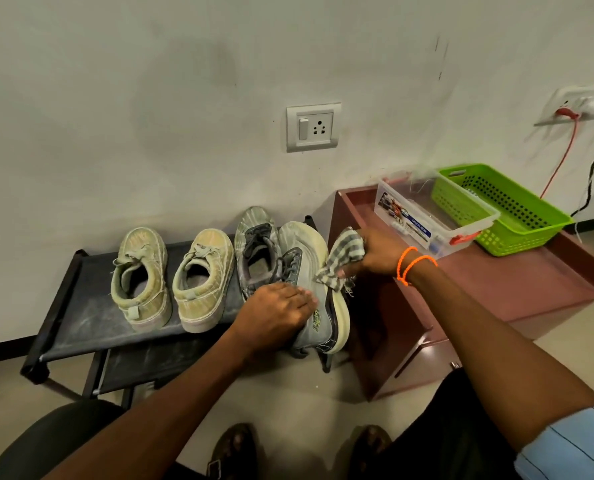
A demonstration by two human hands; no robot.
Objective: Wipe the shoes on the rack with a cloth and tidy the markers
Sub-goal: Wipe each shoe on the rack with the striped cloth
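Observation:
A black shoe rack (80,306) stands against the wall with two pale green canvas shoes (139,278) (203,280) and a grey sneaker (257,251) on its top shelf. A second grey sneaker (318,289) is tipped on its side at the rack's right end. My left hand (274,317) presses down on its heel and grips it. My right hand (375,252) holds a checked cloth (340,259) against the sneaker's pale sole. No markers can be made out clearly.
A low maroon cabinet (496,282) stands to the right of the rack. On it sit a clear plastic box (427,216) and a green basket (506,209). A wall socket (313,127) is above the shoes. Cables hang at the far right. A black stool (53,441) is near left.

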